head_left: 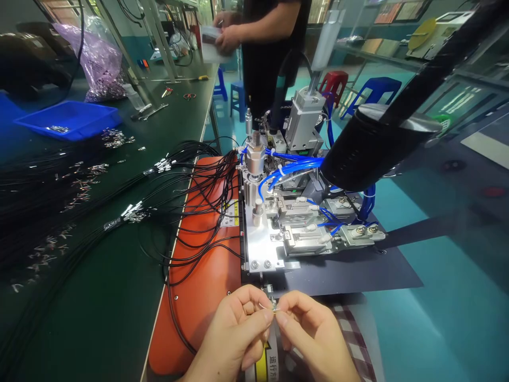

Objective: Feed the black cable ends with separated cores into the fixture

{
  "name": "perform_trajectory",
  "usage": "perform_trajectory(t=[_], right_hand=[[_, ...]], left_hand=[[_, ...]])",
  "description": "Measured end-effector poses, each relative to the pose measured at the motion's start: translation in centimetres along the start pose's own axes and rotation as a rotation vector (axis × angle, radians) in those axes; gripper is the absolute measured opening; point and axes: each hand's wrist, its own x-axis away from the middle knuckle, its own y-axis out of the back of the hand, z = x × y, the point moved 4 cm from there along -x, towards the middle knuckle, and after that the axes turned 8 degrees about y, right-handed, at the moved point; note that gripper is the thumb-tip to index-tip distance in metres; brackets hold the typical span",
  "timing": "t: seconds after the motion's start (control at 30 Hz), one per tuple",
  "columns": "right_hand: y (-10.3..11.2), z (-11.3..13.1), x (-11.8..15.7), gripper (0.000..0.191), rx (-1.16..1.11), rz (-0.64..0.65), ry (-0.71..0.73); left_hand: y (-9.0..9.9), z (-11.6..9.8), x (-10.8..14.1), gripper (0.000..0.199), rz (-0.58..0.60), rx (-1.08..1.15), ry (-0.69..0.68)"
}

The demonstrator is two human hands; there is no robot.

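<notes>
Low in the view, my left hand [244, 326] and my right hand [308, 329] meet with thumbs and forefingers pinched. Between their fingertips is a small wire end [274, 309] with fine, bright strands; its exact shape is too small to make out. Just beyond my fingers, a small metal fitting [270, 289] sticks out from the front of the machine. The machine's bright metal plate [254, 244] carries several air cylinders [306, 241] with blue hoses. Black cables [202, 233] drape over its orange side cover [191, 318] to my left.
Bundled cables with bare metal ends [135, 212] lie on the dark green table [111, 313]. A blue tray [71, 119], a purple bag [97, 66] and pliers [167, 92] stand farther back. A large black cylinder [358, 154] overhangs the right side. Behind the machine stands another person [270, 48] holding papers.
</notes>
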Motion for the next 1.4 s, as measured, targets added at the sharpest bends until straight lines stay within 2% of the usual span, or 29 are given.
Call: perform_trajectory(t=[0.27,0.43,0.77,1.0,1.1,1.23,1.4], right_hand=[[-0.1,-0.1,0.2,0.025,0.021,0.009,0.012],[0.4,0.2,0.3,0.023,0.085,0.014,0.055],[0.6,0.7,0.4,0.016,0.147,0.008,0.104],[0.5,-0.4,0.8,0.020,0.063,0.023,0.015],[0.7,-0.1,0.9,0.021,0.092,0.002,0.044],[0.9,0.9,0.8,0.017,0.185,-0.010,0.109],[0.7,0.9,0.7,0.014,0.202,0.017,0.092]], left_hand=[[-0.1,0.0,-0.1,0.016,0.037,-0.017,0.009],[-0.2,0.0,0.3,0.019,-0.017,-0.052,0.001],[-0.4,0.2,0.3,0.022,-0.027,-0.084,0.028],[-0.5,0.1,0.4,0.021,-0.031,-0.074,0.040],[-0.4,0.5,0.2,0.020,-0.033,-0.078,0.063],[-0.2,1.0,-0.2,0.020,-0.059,-0.103,0.025],[-0.1,1.4,-0.4,0.018,-0.096,-0.112,-0.014]])
